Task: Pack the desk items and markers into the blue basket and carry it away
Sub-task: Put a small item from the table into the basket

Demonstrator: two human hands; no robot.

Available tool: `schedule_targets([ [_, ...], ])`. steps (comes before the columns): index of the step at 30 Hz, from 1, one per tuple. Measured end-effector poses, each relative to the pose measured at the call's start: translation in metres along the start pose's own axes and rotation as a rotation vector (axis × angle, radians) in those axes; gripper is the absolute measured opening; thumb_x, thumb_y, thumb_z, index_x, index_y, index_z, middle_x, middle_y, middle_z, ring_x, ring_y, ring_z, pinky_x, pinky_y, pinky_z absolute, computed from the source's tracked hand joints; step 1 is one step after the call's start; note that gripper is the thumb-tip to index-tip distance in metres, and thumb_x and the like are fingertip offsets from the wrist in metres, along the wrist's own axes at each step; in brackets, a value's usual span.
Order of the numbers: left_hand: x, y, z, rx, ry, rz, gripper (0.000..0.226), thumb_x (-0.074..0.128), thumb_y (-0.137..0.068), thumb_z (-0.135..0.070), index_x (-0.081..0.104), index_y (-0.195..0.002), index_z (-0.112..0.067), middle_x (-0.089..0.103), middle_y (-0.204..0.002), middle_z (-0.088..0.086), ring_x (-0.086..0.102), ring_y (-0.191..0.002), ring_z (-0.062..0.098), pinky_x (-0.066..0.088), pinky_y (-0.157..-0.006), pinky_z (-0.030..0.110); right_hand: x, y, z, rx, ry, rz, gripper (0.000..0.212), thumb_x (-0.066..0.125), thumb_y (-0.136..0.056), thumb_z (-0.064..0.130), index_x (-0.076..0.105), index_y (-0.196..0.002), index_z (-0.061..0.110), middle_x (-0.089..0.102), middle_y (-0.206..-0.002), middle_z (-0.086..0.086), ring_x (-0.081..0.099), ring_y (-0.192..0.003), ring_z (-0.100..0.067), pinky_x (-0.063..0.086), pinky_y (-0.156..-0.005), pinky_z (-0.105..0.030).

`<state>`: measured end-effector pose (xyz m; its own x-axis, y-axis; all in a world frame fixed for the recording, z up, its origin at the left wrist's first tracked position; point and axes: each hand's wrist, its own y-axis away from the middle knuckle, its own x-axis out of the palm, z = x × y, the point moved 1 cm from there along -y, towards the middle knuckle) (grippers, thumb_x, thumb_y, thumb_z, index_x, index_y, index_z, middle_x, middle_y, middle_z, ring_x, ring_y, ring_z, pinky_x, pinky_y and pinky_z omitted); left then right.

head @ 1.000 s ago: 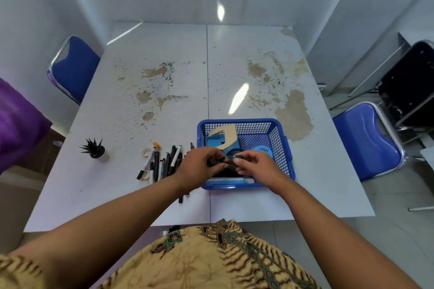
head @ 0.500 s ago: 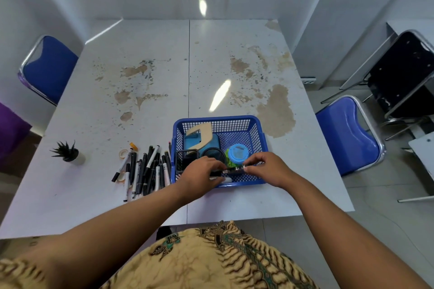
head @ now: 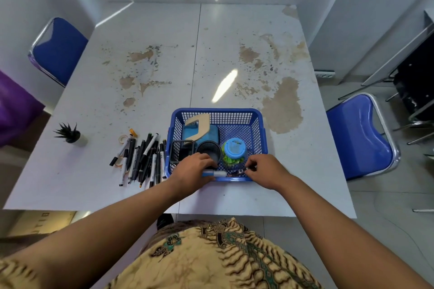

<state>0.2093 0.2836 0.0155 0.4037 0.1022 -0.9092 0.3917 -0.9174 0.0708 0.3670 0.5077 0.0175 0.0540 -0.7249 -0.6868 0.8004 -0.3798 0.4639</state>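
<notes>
Blue basket [head: 216,111] at frame centre on the stained table [head: 234,30], markers [head: 143,159] heaped just left. At its near rim, left hand [head: 193,170] curled round a blue-and-white item [head: 215,173]; right hand [head: 266,170] pinching a small dark object [head: 237,172].

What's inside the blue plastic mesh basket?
Blue box under a tan wooden piece, square black mesh holder, round black mesh cup, blue-lidded jar of green bits. The right hand pinches a small dark item; it and the left hand cover the basket's front.
</notes>
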Motion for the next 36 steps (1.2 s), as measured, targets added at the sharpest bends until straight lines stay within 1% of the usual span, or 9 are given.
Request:
schedule_targets([
  [4, 0.003, 0.001, -0.001, -0.024, 0.005, -0.017, 0.039, 0.083, -0.086, -0.044, 0.075, -0.119, -0.025, 0.070, -0.116, -0.009, 0.062, -0.102, 0.015, 0.055, -0.086, 0.038, 0.005, -0.012, 0.002, -0.031, 0.141, 0.043, 0.011, 0.072, -0.090, 0.020, 0.079, -0.098, 0.022, 0.076, -0.098, 0.004, 0.069, -0.089, -0.016, 0.061, -0.083, -0.036],
  [11, 0.005, 0.005, -0.005, -0.046, 0.018, -0.042, 0.033, 0.081, -0.087, -0.042, 0.076, -0.115, -0.026, 0.069, -0.116, -0.010, 0.060, -0.102, 0.013, 0.055, -0.085, 0.035, 0.010, -0.028, 0.005, 0.000, 0.263, 0.127, 0.018, 0.076, -0.093, 0.020, 0.080, -0.110, 0.024, 0.075, -0.113, 0.002, 0.069, -0.103, -0.019, 0.059, -0.091, -0.033],
  [16, 0.006, 0.006, -0.007, -0.059, 0.027, -0.056, 0.030, 0.081, -0.088, -0.042, 0.077, -0.113, -0.026, 0.069, -0.115, -0.010, 0.058, -0.101, 0.012, 0.054, -0.084, 0.034, 0.012, -0.034, 0.002, -0.029, 0.335, 0.182, 0.021, 0.072, -0.097, 0.019, 0.082, -0.115, 0.024, 0.077, -0.118, 0.003, 0.069, -0.108, -0.019, 0.057, -0.094, -0.031],
  [20, 0.008, 0.007, -0.007, -0.071, 0.036, -0.064, 0.029, 0.081, -0.088, -0.041, 0.078, -0.111, -0.025, 0.070, -0.115, -0.009, 0.058, -0.102, 0.012, 0.054, -0.085, 0.033, 0.017, -0.033, 0.002, -0.049, 0.384, 0.203, 0.028, 0.067, -0.098, 0.012, 0.081, -0.118, 0.025, 0.076, -0.122, 0.003, 0.068, -0.111, -0.020, 0.057, -0.096, -0.031],
  [23, 0.008, 0.007, -0.008, -0.069, 0.039, -0.065, 0.029, 0.081, -0.088, -0.041, 0.078, -0.111, -0.025, 0.069, -0.116, -0.009, 0.058, -0.104, 0.012, 0.053, -0.087, 0.032, 0.019, -0.030, -0.001, -0.019, 0.321, 0.124, 0.026, 0.069, -0.095, 0.007, 0.084, -0.110, 0.023, 0.078, -0.114, 0.000, 0.071, -0.104, -0.022, 0.059, -0.093, -0.034],
  [27, 0.009, 0.008, -0.006, -0.075, 0.053, -0.070, 0.029, 0.082, -0.087, -0.042, 0.077, -0.111, -0.025, 0.067, -0.116, -0.010, 0.055, -0.106, 0.012, 0.052, -0.087, 0.031, 0.020, -0.022, -0.006, 0.015, 0.196, 0.033, 0.019, 0.068, -0.094, 0.007, 0.085, -0.098, 0.016, 0.080, -0.098, -0.005, 0.073, -0.091, -0.022, 0.062, -0.087, -0.038],
  [29, 0.010, 0.009, -0.006, -0.076, 0.063, -0.074, 0.029, 0.082, -0.087, -0.042, 0.077, -0.110, -0.025, 0.066, -0.117, -0.010, 0.054, -0.107, 0.012, 0.052, -0.087, 0.031, 0.021, -0.018, -0.006, 0.020, 0.126, 0.014, 0.016, 0.070, -0.094, 0.009, 0.084, -0.092, 0.016, 0.079, -0.092, -0.002, 0.073, -0.086, -0.018, 0.062, -0.085, -0.037],
  [33, 0.012, 0.014, -0.002, -0.054, 0.077, -0.079, 0.026, 0.081, -0.089, -0.040, 0.077, -0.109, -0.025, 0.064, -0.118, -0.009, 0.053, -0.109, 0.012, 0.054, -0.087, 0.034, 0.020, -0.009, -0.003, 0.010, -0.033, -0.019, 0.009, 0.079, -0.093, 0.022, 0.085, -0.087, 0.019, 0.078, -0.083, 0.008, 0.071, -0.080, -0.006, 0.060, -0.078, -0.031],
  [36, 0.009, 0.019, 0.003, -0.011, 0.061, -0.082, 0.023, 0.078, -0.091, -0.040, 0.077, -0.108, -0.026, 0.063, -0.118, -0.010, 0.053, -0.109, 0.012, 0.054, -0.085, 0.034, 0.021, -0.004, 0.002, 0.009, -0.119, -0.019, 0.009, 0.079, -0.093, 0.025, 0.084, -0.086, 0.023, 0.078, -0.084, 0.012, 0.072, -0.082, -0.004, 0.060, -0.079, -0.028],
])
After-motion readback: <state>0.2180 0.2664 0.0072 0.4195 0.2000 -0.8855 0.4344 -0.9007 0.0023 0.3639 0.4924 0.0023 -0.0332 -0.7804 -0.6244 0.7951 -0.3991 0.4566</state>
